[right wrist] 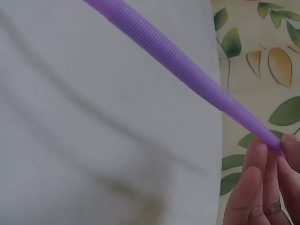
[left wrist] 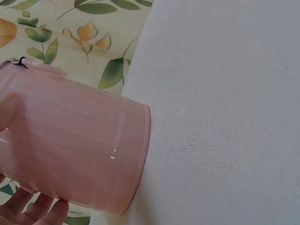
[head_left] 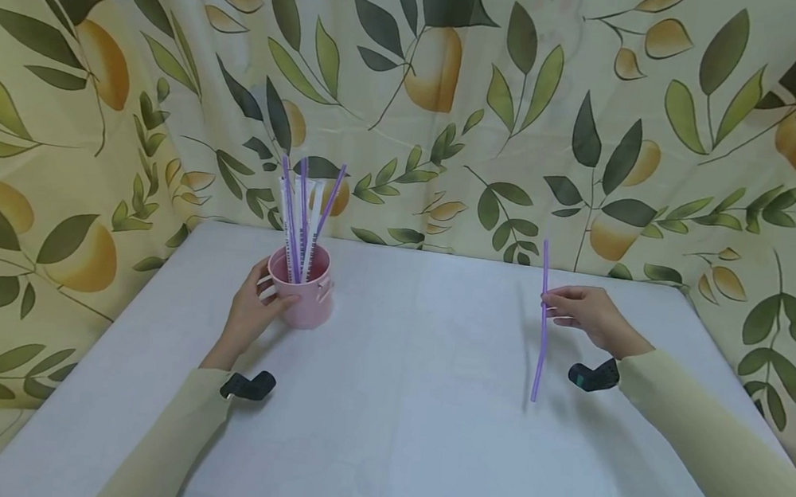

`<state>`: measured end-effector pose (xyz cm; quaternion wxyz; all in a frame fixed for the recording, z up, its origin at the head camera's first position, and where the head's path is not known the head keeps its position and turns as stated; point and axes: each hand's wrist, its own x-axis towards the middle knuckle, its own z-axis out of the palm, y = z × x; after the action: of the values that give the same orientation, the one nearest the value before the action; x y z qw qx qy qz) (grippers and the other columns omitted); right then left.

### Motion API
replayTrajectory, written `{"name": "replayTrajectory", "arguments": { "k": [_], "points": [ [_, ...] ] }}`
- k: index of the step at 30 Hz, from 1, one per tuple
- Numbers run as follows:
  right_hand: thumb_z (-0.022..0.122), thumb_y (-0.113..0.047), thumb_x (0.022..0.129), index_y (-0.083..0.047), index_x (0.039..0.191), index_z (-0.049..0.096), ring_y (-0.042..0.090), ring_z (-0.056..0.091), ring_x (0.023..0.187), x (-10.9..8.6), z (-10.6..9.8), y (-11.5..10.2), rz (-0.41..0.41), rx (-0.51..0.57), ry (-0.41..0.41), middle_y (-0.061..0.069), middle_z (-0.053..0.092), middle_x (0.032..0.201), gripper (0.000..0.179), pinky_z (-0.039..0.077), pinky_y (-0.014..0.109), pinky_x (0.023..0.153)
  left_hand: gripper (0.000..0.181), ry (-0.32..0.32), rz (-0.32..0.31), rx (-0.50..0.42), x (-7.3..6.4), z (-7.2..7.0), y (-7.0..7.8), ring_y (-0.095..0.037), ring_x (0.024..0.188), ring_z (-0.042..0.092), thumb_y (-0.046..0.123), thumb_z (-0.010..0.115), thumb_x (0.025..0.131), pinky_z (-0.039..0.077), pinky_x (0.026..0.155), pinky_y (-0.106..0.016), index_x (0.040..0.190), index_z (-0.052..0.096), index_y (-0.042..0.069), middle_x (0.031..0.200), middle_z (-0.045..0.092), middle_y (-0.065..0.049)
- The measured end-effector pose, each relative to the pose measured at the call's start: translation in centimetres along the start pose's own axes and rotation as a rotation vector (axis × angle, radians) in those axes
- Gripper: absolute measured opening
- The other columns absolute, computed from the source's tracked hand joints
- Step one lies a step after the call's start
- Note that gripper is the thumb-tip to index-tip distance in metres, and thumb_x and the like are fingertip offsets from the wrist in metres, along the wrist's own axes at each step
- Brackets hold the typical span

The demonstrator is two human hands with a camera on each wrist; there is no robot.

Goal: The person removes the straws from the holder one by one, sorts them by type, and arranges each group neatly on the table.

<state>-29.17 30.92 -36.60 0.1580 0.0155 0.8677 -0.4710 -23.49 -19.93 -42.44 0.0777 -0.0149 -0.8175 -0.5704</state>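
Observation:
On the left of the table, a small pink bucket stands upright with several straws leaning in it, some bare purple, others in white printed wrappers. My left hand grips the bucket from its left side, thumb across the front and fingers round the back. In the left wrist view the bucket wall lies between the thumb and the fingertips. Over the right part of the table, my right hand pinches a purple straw held nearly upright. Its ribbed bend shows close up in the right wrist view.
A white cloth covers the table. Behind it and along the sides hangs a curtain printed with leaves and fruit. Dark wrist cameras sit at both sleeves. The right hand and its straw cast shadows on the cloth.

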Motion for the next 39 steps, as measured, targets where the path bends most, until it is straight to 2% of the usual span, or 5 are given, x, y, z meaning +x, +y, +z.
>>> {"name": "replayTrajectory", "arguments": {
  "k": [4,8,14,32,39],
  "points": [
    [0.054,-0.026,0.095,0.009,0.131,0.046,0.000,0.063,0.082,0.5,0.5,0.9,0.031,-0.004,-0.014,-0.004,0.070,0.096,0.051,0.055,0.032,0.092,0.085,-0.003,-0.012,-0.003,0.0,-0.1,0.1,-0.035,0.136,0.035,0.026,0.071,0.083,0.038,0.111,-0.046,0.150,0.020,0.017,0.149,0.032,-0.016],
    [0.055,-0.026,0.095,0.010,0.130,0.047,0.005,0.063,0.085,1.0,1.0,1.5,0.040,-0.018,-0.013,-0.010,0.069,0.089,0.050,0.053,0.038,0.096,0.082,-0.014,-0.048,0.002,-0.7,-0.2,1.9,-0.036,0.138,0.033,0.021,0.069,0.085,0.037,0.112,-0.045,0.150,0.019,0.013,0.149,0.030,-0.018],
    [0.057,-0.024,0.094,0.011,0.127,0.049,0.005,0.062,0.079,1.9,1.4,2.2,0.041,-0.008,-0.012,-0.011,0.067,0.081,0.049,0.058,0.025,0.081,0.079,-0.015,-0.068,0.008,-1.5,-0.2,3.7,-0.036,0.138,0.032,0.018,0.067,0.087,0.035,0.113,-0.046,0.149,0.019,0.009,0.149,0.029,-0.019],
    [0.061,-0.017,0.091,0.012,0.119,0.055,0.004,0.061,0.065,3.8,2.8,2.5,0.115,-0.065,-0.006,-0.008,0.066,0.068,0.041,0.056,0.017,0.062,0.079,-0.023,-0.034,0.004,-1.3,-0.2,3.4,-0.039,0.137,0.032,0.015,0.066,0.087,0.035,0.112,-0.049,0.149,0.018,0.007,0.149,0.029,-0.022],
    [0.062,-0.017,0.090,0.011,0.116,0.057,0.005,0.059,0.062,4.4,3.1,2.4,0.115,-0.139,0.007,-0.006,0.064,0.066,0.038,0.055,0.017,0.060,0.082,-0.009,-0.034,-0.011,-0.1,-0.1,0.8,-0.036,0.137,0.034,0.021,0.071,0.084,0.037,0.111,-0.046,0.149,0.021,0.015,0.148,0.032,-0.017]
  ]
}}
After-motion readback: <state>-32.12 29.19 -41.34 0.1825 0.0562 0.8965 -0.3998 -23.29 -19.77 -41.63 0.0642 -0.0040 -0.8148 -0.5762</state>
